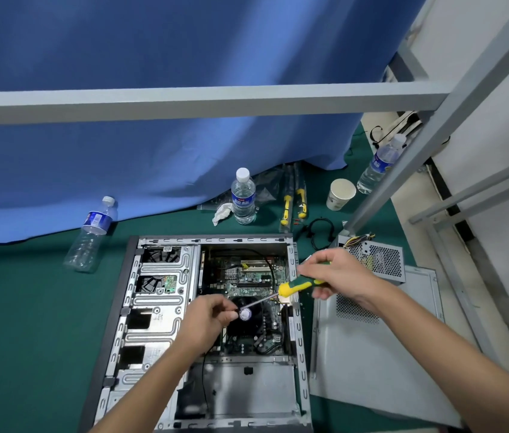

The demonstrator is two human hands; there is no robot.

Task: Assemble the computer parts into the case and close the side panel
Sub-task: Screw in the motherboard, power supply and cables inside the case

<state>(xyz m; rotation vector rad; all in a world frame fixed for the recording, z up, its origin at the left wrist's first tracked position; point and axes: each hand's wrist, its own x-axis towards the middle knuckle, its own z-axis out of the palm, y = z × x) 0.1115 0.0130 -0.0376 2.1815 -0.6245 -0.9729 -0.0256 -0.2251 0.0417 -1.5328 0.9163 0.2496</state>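
Here my right hand [334, 273] grips the green-and-yellow screwdriver [298, 287], while my left hand [212, 317] pinches its shaft tip to steady it over the CPU cooler fan [248, 317] inside the open case [140, 307]; the side panel [378, 354] lies just beside it, still off.

I'm making out no legible text. The three water bottles beyond the open case [203, 332] are showing blue labels [243, 199] with white characters, but they're blurring too much for me to read.
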